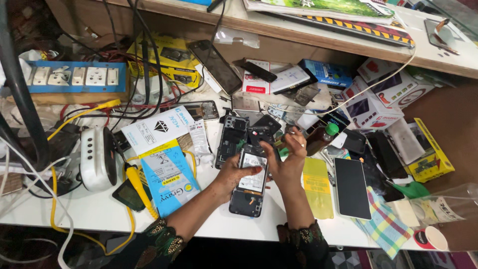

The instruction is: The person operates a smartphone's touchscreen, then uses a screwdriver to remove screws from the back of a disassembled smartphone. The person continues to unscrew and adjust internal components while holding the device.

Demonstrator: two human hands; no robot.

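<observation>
An opened smartphone [249, 185] with its back cover off lies on the white workbench [94, 209] in front of me, its insides and battery showing. My left hand [233, 173] grips the phone's left edge, thumb on the battery area. At the phone's upper right corner, my right hand [288, 162] has its fingers curled over the top, the forefinger raised. I cannot tell whether it pinches a small tool or part. A second dismantled phone frame [230, 140] lies just beyond my left hand.
Blue and yellow screen-protector packs [167, 169] lie left of the phone, near a white device [97, 159] and yellow cables [137, 187]. A yellow film [316, 187], a dark phone [351, 188], a checked cloth [384, 226], phone boxes [383, 94] and a paper cup [432, 238] crowd the right. A power strip [74, 77] sits far left.
</observation>
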